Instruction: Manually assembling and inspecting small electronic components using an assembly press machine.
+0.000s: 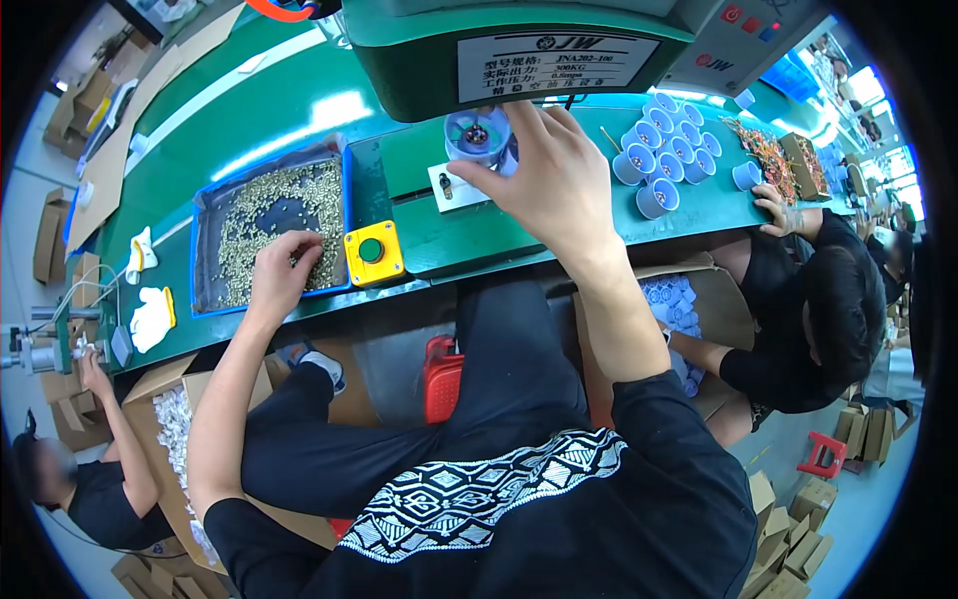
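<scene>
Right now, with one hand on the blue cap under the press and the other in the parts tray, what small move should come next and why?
Probably close the left hand on one small brass piece in the blue tray and lift it. Its fingers rest curled on the loose pieces with no clear pinch yet, while the right hand already steadies the pale blue cap below the green press head, so the cap looks ready.

One blue tray (204, 208) of small brass pieces, too many to count; one yellow box with a green button (372, 254); about ten pale blue cups (667, 150) grouped on the tabletop; one more cup (477, 135) under the press; two white gloves (150, 290); one red stool (820, 454).
</scene>
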Demonstrator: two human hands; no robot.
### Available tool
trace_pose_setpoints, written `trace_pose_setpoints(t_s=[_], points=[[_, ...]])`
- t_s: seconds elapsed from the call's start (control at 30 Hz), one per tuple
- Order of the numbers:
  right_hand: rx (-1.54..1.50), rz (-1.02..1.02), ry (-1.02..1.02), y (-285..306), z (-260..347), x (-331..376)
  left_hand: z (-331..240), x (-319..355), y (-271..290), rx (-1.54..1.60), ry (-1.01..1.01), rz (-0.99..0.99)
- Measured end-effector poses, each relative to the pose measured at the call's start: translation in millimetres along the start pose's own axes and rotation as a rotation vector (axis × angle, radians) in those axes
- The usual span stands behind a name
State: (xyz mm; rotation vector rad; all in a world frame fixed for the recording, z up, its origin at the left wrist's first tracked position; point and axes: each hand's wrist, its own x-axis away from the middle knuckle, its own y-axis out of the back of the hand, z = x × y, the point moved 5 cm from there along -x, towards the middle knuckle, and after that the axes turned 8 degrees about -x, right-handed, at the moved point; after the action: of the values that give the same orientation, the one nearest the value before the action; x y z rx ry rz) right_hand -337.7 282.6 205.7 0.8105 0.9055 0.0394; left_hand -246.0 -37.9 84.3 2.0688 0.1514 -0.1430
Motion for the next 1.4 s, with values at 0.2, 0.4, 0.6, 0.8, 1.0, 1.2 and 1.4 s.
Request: trace_pose_setpoints(t_s=[0.2, 0.4, 0.6, 0.8, 1.0, 1.2, 1.4], points=[[0.071, 0.097, -0.041, 4.2, 4.8, -2.2, -10.5, -3.3, 0.8, 0.052, 0.000, 0.040], [0.156, 0.311, -0.240, -1.2, 3.0, -19.7, -42.2, -19.3, 10.7, -0.049, -0.267, -0.017], [0.196, 0.458, -0.448, 0.2, -7.5, -17.7, -86.6, -19.2, 9.4, -0.090, -0.613, -0.112], [0.222, 0.530, -0.350, -1.1, -3.7, -22.2, -92.5, -24.3, 2.2, -0.090, -0.762, -0.115], [0.216, 0.495, -0.424, 4.2, -1.1, -20.3, -97.8, -22.7, -1.9, -0.118, -0.805, -0.090], [0.103, 0.417, -0.300, 3.0, -9.6, -16.9, -95.7, -17.7, 1.5, -0.064, -0.789, -0.083], [0.056, 0.421, -0.313, 23.1, -12.4, -11.0, -94.9, -23.2, -1.5, -0.062, -0.790, -0.111]])
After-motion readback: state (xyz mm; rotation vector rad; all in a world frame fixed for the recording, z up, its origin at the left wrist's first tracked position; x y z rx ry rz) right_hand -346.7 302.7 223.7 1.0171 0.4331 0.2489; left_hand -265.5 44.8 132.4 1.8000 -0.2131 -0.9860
